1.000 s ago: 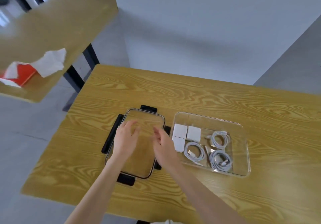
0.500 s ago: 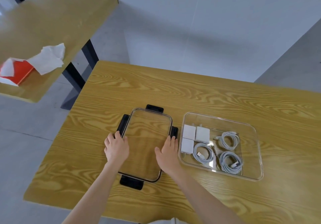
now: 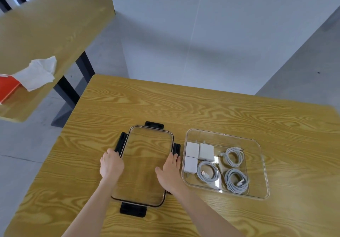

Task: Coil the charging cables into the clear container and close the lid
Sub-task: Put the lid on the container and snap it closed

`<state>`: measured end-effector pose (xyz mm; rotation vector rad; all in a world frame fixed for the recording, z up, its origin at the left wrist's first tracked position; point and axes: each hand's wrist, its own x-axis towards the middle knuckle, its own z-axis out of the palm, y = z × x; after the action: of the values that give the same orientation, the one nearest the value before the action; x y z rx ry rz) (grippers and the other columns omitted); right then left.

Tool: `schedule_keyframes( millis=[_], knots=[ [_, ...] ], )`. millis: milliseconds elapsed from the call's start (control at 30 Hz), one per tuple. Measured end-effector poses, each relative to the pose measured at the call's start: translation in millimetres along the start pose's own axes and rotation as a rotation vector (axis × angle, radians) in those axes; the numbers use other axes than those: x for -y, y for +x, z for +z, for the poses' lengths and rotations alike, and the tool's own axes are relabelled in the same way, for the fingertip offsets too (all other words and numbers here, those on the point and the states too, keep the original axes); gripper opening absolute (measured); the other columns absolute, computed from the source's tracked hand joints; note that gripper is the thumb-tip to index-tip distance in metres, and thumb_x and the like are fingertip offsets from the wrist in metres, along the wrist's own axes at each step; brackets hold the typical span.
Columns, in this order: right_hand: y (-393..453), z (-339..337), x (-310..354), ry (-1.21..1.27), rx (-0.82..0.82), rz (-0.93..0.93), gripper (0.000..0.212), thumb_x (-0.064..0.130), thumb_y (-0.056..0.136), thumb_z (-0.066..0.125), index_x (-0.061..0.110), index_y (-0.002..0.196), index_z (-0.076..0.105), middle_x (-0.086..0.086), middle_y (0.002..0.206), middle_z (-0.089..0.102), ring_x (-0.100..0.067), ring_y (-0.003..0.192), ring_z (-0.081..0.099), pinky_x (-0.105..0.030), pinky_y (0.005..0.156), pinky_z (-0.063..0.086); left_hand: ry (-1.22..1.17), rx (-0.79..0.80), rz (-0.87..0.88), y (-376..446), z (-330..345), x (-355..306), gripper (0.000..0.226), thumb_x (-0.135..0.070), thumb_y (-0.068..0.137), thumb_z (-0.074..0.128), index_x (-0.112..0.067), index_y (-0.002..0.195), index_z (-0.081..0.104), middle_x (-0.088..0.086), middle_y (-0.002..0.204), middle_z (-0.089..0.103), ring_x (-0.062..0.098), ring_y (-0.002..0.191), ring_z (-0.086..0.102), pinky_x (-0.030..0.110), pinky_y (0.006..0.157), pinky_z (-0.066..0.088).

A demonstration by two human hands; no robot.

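The wooden table (image 3: 220, 108) carries all task items in its near half. A second wooden table (image 3: 46, 25) stands well apart past the left edge; it bears a red box (image 3: 7, 88) with a white tissue (image 3: 36, 73) lying against it.

The clear container (image 3: 265, 165) sits uncovered toward the near right part of the table. Inside it, three coiled white charging cables (image 3: 236, 180) occupy the right and near portions. Three white charger blocks (image 3: 206, 151) are grouped at the container's left end, touching one another.

The clear lid (image 3: 147, 154), fitted with four black latches (image 3: 133, 209), lies flat on the table just beside the container's left wall, near the middle of the near edge.

The left hand (image 3: 111, 164) grips the lid's left edge, fingers curled together over the rim at the left latch. The right hand (image 3: 170, 170) is at the lid's right edge, fingers extended and held close together, fingertips at the right latch, thumb spread inward over the lid surface.
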<state>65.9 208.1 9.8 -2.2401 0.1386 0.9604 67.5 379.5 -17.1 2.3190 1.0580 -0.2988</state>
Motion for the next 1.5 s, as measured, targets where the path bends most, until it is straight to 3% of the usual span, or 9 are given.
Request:
schedule_keyframes(
  millis=[333,567,733,833,967,1067,1233,1400,1500],
  knots=[
    [-19.8,-47.9,26.8,0.492,0.004,-0.136,0.063,0.029,0.097,0.038,0.016,0.15,0.006,0.001,0.158,0.012,-0.018,0.145,0.014,-0.033,0.113,0.018,-0.126,-0.094,0.307,-30.2,-64.7,-69.5,0.026,-0.029,0.098,0.035,-0.012,0.096,0.054,0.01,0.084,0.062,0.03,0.077,0.057,0.036,0.061,0.043],
    [-24.2,-141.1,25.1,1.458,0.13,-0.021,0.073,0.047,0.094,0.043,-0.01,0.136,0.028,-0.032,0.134,0.045,-0.04,0.101,0.058,-0.046,0.094,0.045,-0.017,-0.129,0.723,-111.3,-95.5,-127.2,0.026,-0.027,0.097,0.038,-0.011,0.092,0.057,0.0,0.079,0.056,0.019,0.067,0.051,0.03,0.057,0.039],
    [-37.5,-199.4,1.0,1.412,0.167,-0.052,0.055,0.041,0.089,0.05,-0.005,0.119,0.05,-0.023,0.101,0.064,-0.033,0.076,0.07,-0.037,0.058,0.059,0.109,-0.204,1.2,-152.2,-90.9,-138.4,0.027,-0.028,0.096,0.038,-0.015,0.09,0.061,-0.004,0.081,0.059,0.014,0.068,0.055,0.026,0.054,0.048],
    [-45.5,-215.6,-20.1,1.301,0.157,-0.076,0.034,0.024,0.095,0.043,-0.004,0.095,0.064,-0.019,0.088,0.071,-0.027,0.071,0.072,-0.031,0.054,0.059,0.218,-0.242,1.368,-164.5,-62.8,-136.7,0.027,-0.03,0.086,0.039,-0.023,0.07,0.059,-0.013,0.063,0.053,0.004,0.054,0.051,0.017,0.033,0.038],
    [-54.8,-220.8,-53.0,1.373,-0.041,-0.127,0.024,0.011,0.097,0.044,-0.006,0.1,0.061,-0.018,0.081,0.074,-0.026,0.069,0.073,-0.028,0.054,0.059,0.176,-0.29,1.461,-166.1,-28.8,-131.6,0.023,-0.03,0.086,0.044,-0.023,0.071,0.06,-0.011,0.066,0.054,0.006,0.068,0.038,0.014,0.051,0.033],
    [-61.5,-224.1,-77.4,1.446,-0.135,-0.138,0.022,0.011,0.095,0.047,-0.004,0.106,0.059,-0.018,0.086,0.074,-0.027,0.076,0.073,-0.032,0.059,0.061,-0.005,-0.281,1.344,-162.7,-18.0,-126.7,0.022,-0.042,0.081,0.054,-0.023,0.076,0.062,-0.013,0.078,0.058,0.003,0.078,0.042,0.015,0.07,0.034],
    [-75.7,-231.0,-108.6,1.521,-0.223,-0.16,0.022,0.014,0.094,0.05,0.001,0.107,0.063,-0.019,0.098,0.073,-0.029,0.083,0.073,-0.034,0.065,0.06,-0.629,-0.113,0.602,-164.8,-16.4,-130.8,0.029,-0.039,0.081,0.063,-0.011,0.08,0.056,0.001,0.085,0.055,0.019,0.078,0.05,0.026,0.071,0.036],
    [-79.6,-223.2,-127.9,1.509,-0.265,-0.111,0.023,0.013,0.094,0.051,-0.001,0.109,0.061,-0.021,0.095,0.073,-0.03,0.081,0.073,-0.035,0.066,0.06,-0.816,0.073,0.106,-149.5,1.7,-144.7,0.049,-0.04,0.084,0.06,-0.001,0.11,0.047,0.014,0.12,0.048,0.021,0.094,0.045,0.033,0.079,0.034],
    [-81.1,-221.8,-139.4,1.557,-0.271,-0.083,0.024,0.012,0.095,0.049,-0.003,0.112,0.058,-0.022,0.096,0.072,-0.031,0.082,0.073,-0.034,0.061,0.061,-0.908,0.212,-0.095,-139.8,18.7,-144.4,0.067,-0.048,0.076,0.067,0.004,0.114,0.05,0.019,0.102,0.057,0.03,0.085,0.056,0.039,0.075,0.041]
  ],
)
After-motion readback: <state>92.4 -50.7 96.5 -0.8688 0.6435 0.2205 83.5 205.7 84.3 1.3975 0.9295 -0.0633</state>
